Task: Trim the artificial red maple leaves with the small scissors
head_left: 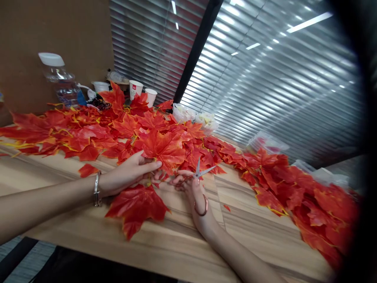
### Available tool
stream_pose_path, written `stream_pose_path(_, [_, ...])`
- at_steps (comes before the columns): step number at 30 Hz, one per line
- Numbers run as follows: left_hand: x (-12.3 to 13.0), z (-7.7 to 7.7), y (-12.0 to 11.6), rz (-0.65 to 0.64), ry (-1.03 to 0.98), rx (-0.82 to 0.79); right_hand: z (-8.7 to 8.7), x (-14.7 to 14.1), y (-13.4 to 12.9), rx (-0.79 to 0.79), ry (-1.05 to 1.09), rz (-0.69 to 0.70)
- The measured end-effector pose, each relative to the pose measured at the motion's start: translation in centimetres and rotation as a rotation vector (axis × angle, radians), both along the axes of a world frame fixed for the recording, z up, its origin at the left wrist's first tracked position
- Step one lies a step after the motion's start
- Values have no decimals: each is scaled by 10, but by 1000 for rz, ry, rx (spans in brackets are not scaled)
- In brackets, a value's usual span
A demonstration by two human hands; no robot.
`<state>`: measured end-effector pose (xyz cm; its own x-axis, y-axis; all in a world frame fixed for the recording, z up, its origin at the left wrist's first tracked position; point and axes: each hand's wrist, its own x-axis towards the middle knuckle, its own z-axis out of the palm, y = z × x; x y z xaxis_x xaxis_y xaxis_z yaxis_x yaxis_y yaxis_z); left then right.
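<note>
My left hand (pixel 134 171), with a silver bangle at the wrist, pinches a red artificial maple leaf (pixel 161 148) near its base. Another red maple leaf (pixel 140 208) hangs just below that hand, over the table's near side; whether the two are joined is hidden by the fingers. My right hand (pixel 193 188) is closed around small scissors (pixel 200 173), their blades spread and pointing up and away. One copper-coloured handle loop shows by the thumb. The right fingertips come close to the left ones, between the two leaves.
A heap of red leaves (pixel 85 137) covers the table's far left, and a long row of leaves (pixel 297 188) runs down the right. Behind stand a plastic bottle (pixel 63 84), a paper cup (pixel 135 89) and plastic bags (pixel 184 113). Blinds rise beyond the wooden table (pixel 188 243).
</note>
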<state>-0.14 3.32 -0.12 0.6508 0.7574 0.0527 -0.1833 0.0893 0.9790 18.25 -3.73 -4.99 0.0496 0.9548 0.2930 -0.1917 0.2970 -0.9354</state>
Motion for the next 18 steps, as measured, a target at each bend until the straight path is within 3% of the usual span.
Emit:
stream_pose_path(4, [1, 1, 3, 138, -80, -66, -2, -2, -8, 34, -127, 180])
stream_pose_path(8, [2, 5, 1, 246, -138, -87, 1, -7, -12, -49, -118, 234])
stream_pose_path(12, [4, 3, -4, 197, -128, -119, 3, -7, -10, -129, -148, 184])
stream_pose_path(18, [4, -5, -9, 38, -22, -170, 3, -3, -5, -128, -129, -39])
